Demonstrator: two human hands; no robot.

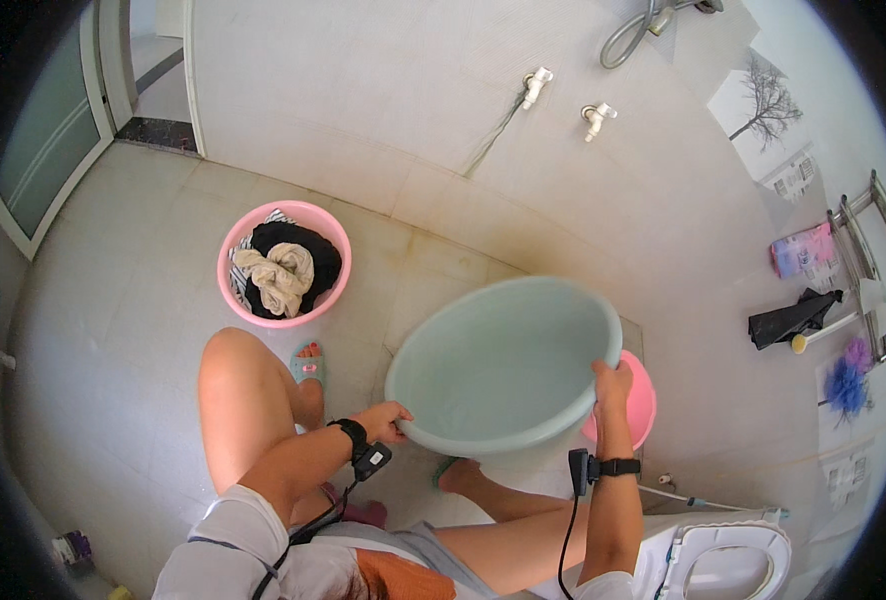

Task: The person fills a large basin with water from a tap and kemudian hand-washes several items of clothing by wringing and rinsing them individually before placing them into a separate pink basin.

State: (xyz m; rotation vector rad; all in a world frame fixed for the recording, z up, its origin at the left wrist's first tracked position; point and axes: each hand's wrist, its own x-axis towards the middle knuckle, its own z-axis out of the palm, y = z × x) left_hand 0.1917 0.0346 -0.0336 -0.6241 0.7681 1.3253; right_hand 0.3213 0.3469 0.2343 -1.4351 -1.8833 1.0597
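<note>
Head view: Wide grey-green basin (498,365) gripped at two edges in bathroom

A person's left hand (383,422) is closed on the basin's near left rim while the right hand (613,385) clamps the rim on the right, as we look on. The basin tilts in front of the bent knees, its broad mouth turned toward the holder; whether its underside touches the tiled floor (143,300), I cannot tell. A smaller pink basin (641,400) shows partly hidden behind its right side. Well apart to the left, a pale pink tub (343,240) stands on the floor, a twisted beige cloth (281,280) lying on black clothing (325,265), with striped fabric (238,275) at the tub's left. A black strap (620,467) circles the right wrist. Two white taps, one on the left (536,88) and one on the right (598,120), jut from the wall (363,90) ahead; a white toilet seat (678,568) is near the right forearm.
</note>
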